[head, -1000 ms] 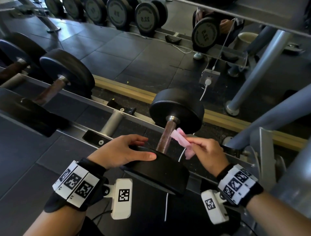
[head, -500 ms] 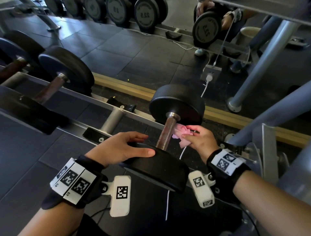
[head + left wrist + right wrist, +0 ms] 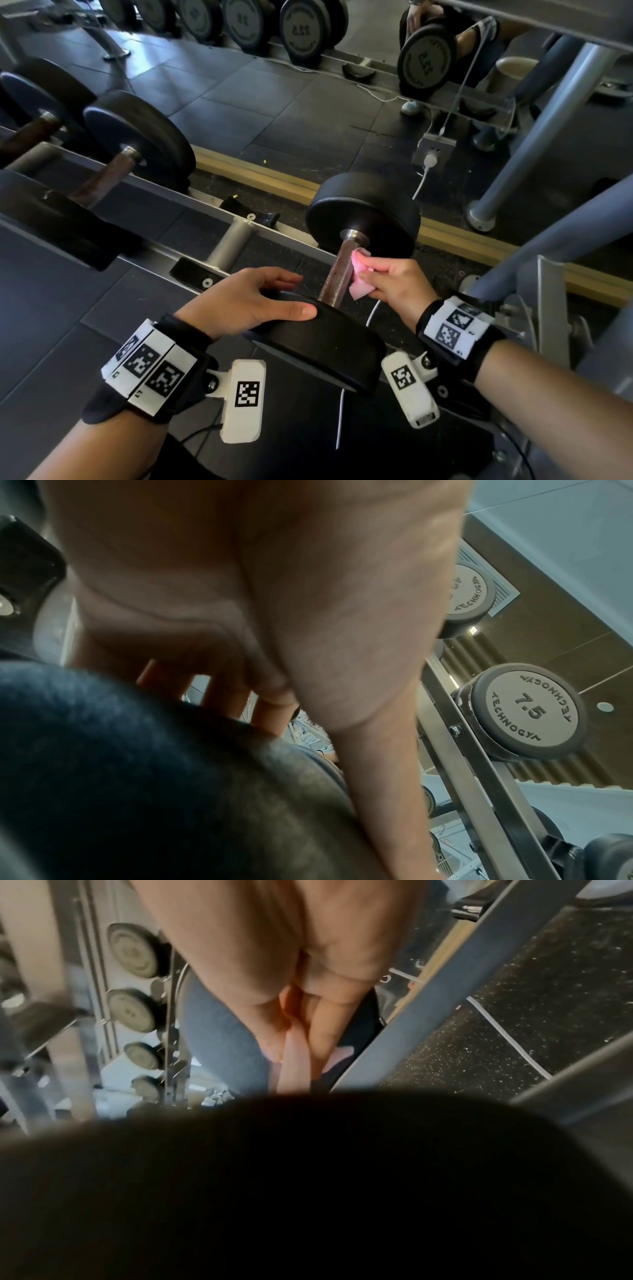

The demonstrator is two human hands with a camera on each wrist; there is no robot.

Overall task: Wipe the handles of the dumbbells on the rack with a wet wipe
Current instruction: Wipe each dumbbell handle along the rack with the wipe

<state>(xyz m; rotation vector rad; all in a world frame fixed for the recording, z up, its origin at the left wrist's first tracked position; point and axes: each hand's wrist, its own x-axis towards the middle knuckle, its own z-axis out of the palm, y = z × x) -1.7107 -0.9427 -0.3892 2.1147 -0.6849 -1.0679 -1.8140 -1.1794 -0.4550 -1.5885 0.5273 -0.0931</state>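
Note:
A black dumbbell lies across the rack rails, its brown knurled handle running from the near weight head to the far head. My right hand pinches a crumpled pink wet wipe and holds it against the right side of the handle. My left hand rests with fingers stretched over the top of the near head. In the right wrist view the fingers close together on a pale bit of wipe; the near head darkens the lower half.
Two more dumbbells with brown handles lie to the left on the same grey rack rail. A mirror behind shows a row of numbered dumbbells. Grey frame posts rise at the right. A white cable hangs behind the far head.
My right hand moved left and forward, bringing the pink wipe from beside the handle onto its upper part. The left hand stayed on the near head.

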